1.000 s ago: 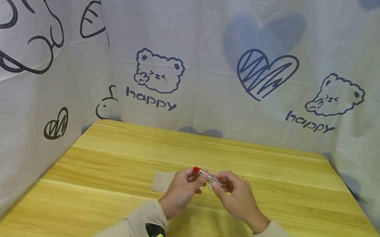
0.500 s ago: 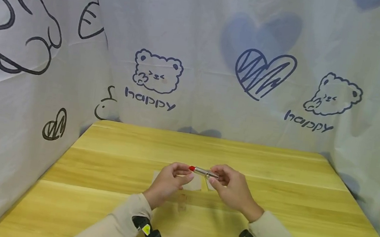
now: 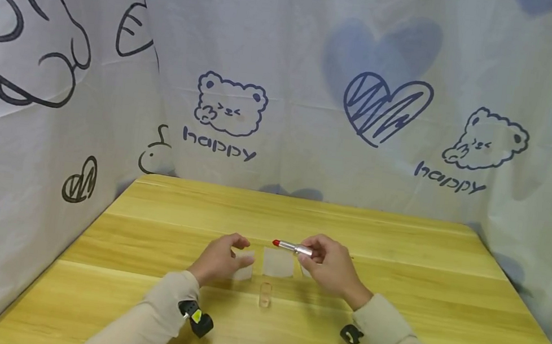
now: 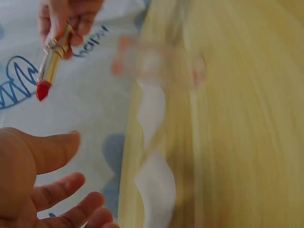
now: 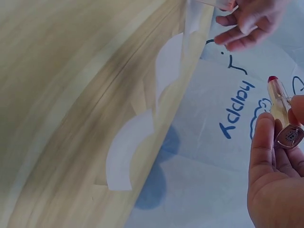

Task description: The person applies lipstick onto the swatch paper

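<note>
My right hand point(image 3: 334, 266) pinches a lipstick point(image 3: 293, 247) by its silver base, above the table. The red tip of the lipstick point(image 4: 42, 90) points left, toward my left hand point(image 3: 220, 259). Nothing is held in that left hand; its fingers are spread and relaxed in the left wrist view, a short way from the lipstick. Between the hands and nearer to me, a clear, pinkish cap point(image 3: 265, 294) is on the table; it looks blurred in the left wrist view. The right wrist view shows the square end of the lipstick's base between the right thumb and fingers.
Pale paper pieces lie in a row on the wooden table point(image 3: 164, 301): a middle one point(image 3: 278, 263), a left one point(image 3: 244, 271) partly behind the left hand, and a right one point(image 5: 126, 154). A printed white curtain point(image 3: 303, 112) hangs behind the table.
My left hand has let go of the lipstick and moved left and toward me. The right hand still holds it, now turned nearly level. The cap and middle paper have come into view.
</note>
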The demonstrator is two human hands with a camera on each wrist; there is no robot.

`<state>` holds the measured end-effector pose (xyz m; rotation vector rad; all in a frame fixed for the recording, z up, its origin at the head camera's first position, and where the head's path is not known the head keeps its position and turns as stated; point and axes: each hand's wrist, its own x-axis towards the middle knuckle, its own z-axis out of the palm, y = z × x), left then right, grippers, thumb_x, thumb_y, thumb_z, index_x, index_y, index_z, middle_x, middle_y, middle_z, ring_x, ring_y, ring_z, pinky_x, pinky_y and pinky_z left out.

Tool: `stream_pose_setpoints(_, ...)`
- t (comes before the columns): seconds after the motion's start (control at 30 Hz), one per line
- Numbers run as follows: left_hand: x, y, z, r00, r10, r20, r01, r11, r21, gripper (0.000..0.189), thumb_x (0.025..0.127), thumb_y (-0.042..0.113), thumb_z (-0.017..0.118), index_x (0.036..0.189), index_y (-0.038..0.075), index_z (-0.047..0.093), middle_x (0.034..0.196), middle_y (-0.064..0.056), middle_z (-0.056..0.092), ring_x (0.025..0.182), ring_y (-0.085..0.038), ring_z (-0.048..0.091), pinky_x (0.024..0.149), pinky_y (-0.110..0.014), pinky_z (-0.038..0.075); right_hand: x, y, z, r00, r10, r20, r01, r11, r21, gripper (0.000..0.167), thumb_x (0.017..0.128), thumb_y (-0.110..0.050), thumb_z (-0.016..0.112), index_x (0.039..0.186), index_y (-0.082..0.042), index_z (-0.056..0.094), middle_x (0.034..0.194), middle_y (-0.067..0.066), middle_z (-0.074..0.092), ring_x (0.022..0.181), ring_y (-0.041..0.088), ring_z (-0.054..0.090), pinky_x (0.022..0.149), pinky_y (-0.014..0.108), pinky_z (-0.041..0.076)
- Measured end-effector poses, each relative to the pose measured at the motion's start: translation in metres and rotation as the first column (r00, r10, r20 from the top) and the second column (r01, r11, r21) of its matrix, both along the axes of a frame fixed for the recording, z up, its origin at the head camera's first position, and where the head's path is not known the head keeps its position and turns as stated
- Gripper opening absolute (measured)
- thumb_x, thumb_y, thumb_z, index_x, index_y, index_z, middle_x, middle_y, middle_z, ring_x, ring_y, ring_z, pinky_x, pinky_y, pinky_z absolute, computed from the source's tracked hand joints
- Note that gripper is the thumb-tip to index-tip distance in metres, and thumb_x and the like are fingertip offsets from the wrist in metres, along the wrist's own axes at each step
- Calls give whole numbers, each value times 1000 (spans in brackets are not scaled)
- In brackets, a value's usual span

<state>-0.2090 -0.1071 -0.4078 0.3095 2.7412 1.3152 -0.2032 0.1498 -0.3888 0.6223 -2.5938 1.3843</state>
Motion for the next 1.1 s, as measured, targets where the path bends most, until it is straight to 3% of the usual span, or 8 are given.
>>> stream_pose_setpoints(0.17,-8,-10,-7,997,-37,-68,25,985,-172,32,88,14,72,116,1,64,121,-16,60,113,-36,55,95,-49,44,-6,-3,-4,1000,9,19,-9,1000,-15,14,87,-3,71,100,-1,66,84,2,65,72,13,60,65,26,52)
stream_pose_setpoints(0.3,-14,-15,-11,988,-85,-129,49,964,-262,29,82,8,76,108,0,67,117,-19,62,116,-39,53,100,-50,40,-9,-6,-5,1000,0,26,0,1000,8,14,87,-5,71,100,-3,66,84,1,65,72,12,59,66,26,52)
stream_pose_setpoints(0.47,-18,-21,-15,987,-112,-116,67,941,-333,33,80,10,79,110,0,68,121,-17,62,117,-41,52,102,-51,38,-14,-13,-6,999,6,31,-7,1000,26,14,88,-6,71,100,-4,66,86,0,65,75,12,59,68,28,52)
stream_pose_setpoints(0.73,-17,-31,-17,985,-152,-75,103,889,-446,33,80,17,82,109,7,69,127,-16,58,119,-42,47,98,-58,38,-19,-28,-10,998,60,26,-62,996,61,15,89,-7,68,104,-4,66,89,1,65,76,12,58,68,29,51)
stream_pose_setpoints(0.97,-21,-32,-17,987,-149,-52,108,879,-464,29,79,16,82,105,10,72,123,-12,62,115,-38,50,95,-57,40,-26,-39,-13,997,76,30,-79,993,93,13,89,-6,68,102,-6,67,87,-1,64,74,12,57,67,30,50)
stream_pose_setpoints(1.1,-22,-31,-18,985,-155,-82,94,863,-495,28,77,17,84,103,12,73,119,-10,64,106,-35,52,91,-53,42,-30,-44,-15,996,63,63,-69,992,102,13,89,-6,69,101,-6,67,85,-1,63,74,12,57,68,31,50)
